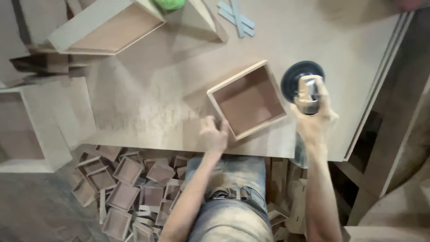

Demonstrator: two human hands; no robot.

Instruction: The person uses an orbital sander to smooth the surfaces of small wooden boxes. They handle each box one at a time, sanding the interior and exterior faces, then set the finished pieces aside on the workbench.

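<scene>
Your left hand (213, 134) rests at the near corner of the small open wooden box (247, 101), fingers curled loosely against its edge; motion blur keeps me from telling whether you grip the box or only steady it. That box sits on the workbench (148, 89), open side up and turned at an angle, near the front edge and just beside your right hand.

Your right hand (313, 118) is clenched around the body of a power sander (307, 92). Its round dark pad (295, 74) lies flat against the bench surface, just to the right of the box and apart from it.

Further out on the bench, a larger open wooden frame (107, 29) lies at the far left. A green object (169, 4) sits at the far edge, cut off by the frame. Several grey strips (236, 17) lie crossed over one another, far centre.

Below the bench's front edge, to your left, a heap of similar small boxes (127, 188) covers the floor. More wooden offcuts (284, 188) are stacked to your right, under the bench.
</scene>
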